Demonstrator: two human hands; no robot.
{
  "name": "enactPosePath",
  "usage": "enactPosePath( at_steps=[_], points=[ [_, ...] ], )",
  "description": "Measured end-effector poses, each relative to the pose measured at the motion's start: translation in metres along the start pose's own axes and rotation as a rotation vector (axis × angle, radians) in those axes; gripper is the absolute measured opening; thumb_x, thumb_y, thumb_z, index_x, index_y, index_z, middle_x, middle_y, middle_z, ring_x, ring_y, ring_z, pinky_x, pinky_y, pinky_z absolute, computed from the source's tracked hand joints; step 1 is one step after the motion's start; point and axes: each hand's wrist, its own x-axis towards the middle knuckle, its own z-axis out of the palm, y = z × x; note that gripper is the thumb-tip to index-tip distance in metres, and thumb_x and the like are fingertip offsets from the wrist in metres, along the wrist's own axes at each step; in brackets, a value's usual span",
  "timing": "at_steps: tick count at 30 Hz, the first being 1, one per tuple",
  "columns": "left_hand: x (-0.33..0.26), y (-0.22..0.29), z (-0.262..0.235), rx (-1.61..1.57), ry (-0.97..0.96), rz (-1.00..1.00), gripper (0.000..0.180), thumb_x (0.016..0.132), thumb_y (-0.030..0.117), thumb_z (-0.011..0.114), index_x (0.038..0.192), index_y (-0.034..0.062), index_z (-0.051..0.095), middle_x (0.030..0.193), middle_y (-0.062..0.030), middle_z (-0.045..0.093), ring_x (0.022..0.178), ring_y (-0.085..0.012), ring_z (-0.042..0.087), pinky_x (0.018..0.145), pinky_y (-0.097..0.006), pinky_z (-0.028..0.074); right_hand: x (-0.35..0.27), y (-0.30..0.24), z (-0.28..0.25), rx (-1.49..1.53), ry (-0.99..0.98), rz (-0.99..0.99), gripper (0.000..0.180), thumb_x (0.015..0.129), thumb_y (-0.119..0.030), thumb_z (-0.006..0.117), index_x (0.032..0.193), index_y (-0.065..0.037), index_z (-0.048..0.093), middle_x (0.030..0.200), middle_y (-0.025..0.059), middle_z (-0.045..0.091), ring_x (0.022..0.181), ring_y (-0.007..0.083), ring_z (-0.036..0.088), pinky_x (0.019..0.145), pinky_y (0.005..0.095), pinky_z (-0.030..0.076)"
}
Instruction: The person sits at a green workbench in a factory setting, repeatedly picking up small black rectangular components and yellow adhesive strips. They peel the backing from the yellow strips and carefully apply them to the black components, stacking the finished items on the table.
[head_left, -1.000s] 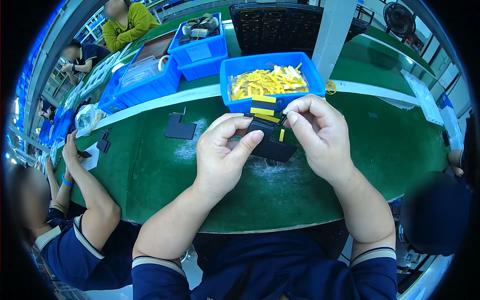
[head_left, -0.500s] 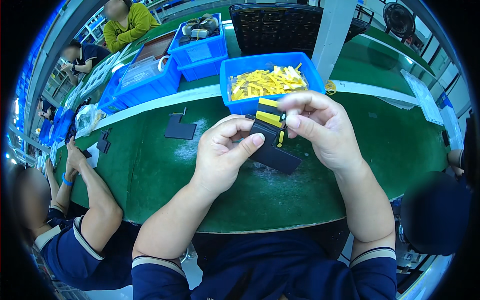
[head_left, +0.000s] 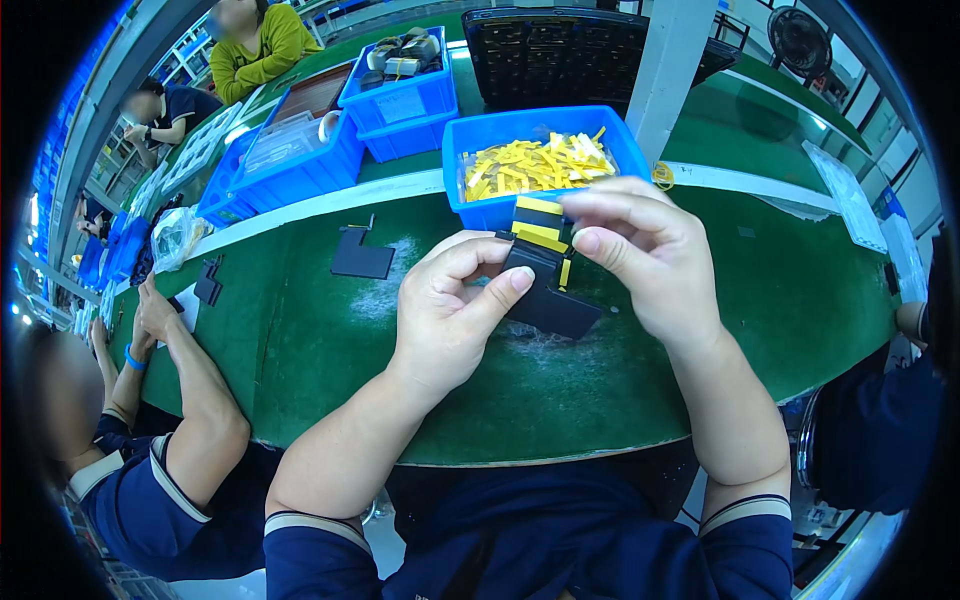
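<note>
A flat black plastic part is held up over the green table between both hands. My left hand grips its left side, thumb pressed on its face. My right hand pinches its top edge, where yellow strips are stuck across the part. Just behind the hands stands a blue bin filled with loose yellow strips.
Another black part lies on the table to the left. More blue bins and a black tray sit at the back, beside a white post. A seated person rests their hands on the table at my left; others sit farther back.
Both hands have lifted the black part a little and tilted it. My right hand's fingers moved up to its top edge at the yellow strips.
</note>
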Motion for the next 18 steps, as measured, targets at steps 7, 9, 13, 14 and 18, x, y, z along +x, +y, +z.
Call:
enactPosePath(
  at_steps=[7,9,13,14,18],
  points=[
    [-0.002,-0.005,0.004,0.272,0.088,0.181,0.017,0.077,0.004,0.067,0.092,-0.0030,0.061,0.094,-0.0119,0.058,0.078,-0.0150,0.060,0.061,-0.025,0.053,-0.009,-0.011,0.016,-0.607,0.058,-0.534,0.025,0.062,-0.006,0.072,0.085,-0.003,0.064,0.101,0.0116,0.058,0.101,0.0333,0.052,0.088,0.0439,0.040],
    [-0.003,-0.003,0.006,0.380,0.099,0.262,0.017,0.076,0.003,0.068,0.091,-0.0025,0.061,0.092,-0.0132,0.059,0.076,-0.0178,0.061,0.061,-0.027,0.053,-0.011,-0.010,0.016,-0.593,0.067,-0.462,0.022,0.063,-0.005,0.072,0.084,-0.004,0.065,0.102,0.0109,0.059,0.102,0.0307,0.054,0.090,0.0426,0.040],
    [0.000,0.003,0.006,0.614,0.073,0.454,0.018,0.072,0.003,0.069,0.088,-0.0008,0.062,0.088,-0.0136,0.061,0.074,-0.0236,0.062,0.061,-0.030,0.051,-0.010,-0.011,0.011,-0.455,0.005,-0.317,0.017,0.065,-0.006,0.072,0.080,-0.004,0.065,0.090,0.0082,0.063,0.093,0.0264,0.057,0.089,0.0400,0.041],
    [0.001,0.004,0.006,0.669,0.053,0.508,0.018,0.071,0.003,0.069,0.087,-0.0004,0.062,0.087,-0.0134,0.061,0.074,-0.0249,0.062,0.061,-0.031,0.051,-0.010,-0.012,0.010,-0.444,-0.013,-0.309,0.016,0.065,-0.006,0.072,0.079,-0.005,0.065,0.085,0.0076,0.062,0.090,0.0256,0.057,0.088,0.0394,0.041],
    [-0.001,0.005,0.006,0.676,0.026,0.480,0.019,0.070,0.004,0.070,0.087,0.0006,0.063,0.086,-0.0124,0.062,0.074,-0.0242,0.061,0.062,-0.031,0.050,-0.005,-0.013,0.006,-0.424,-0.090,-0.343,0.013,0.066,-0.006,0.071,0.075,-0.004,0.062,0.073,0.0074,0.060,0.077,0.0251,0.057,0.078,0.0374,0.042]
  ],
)
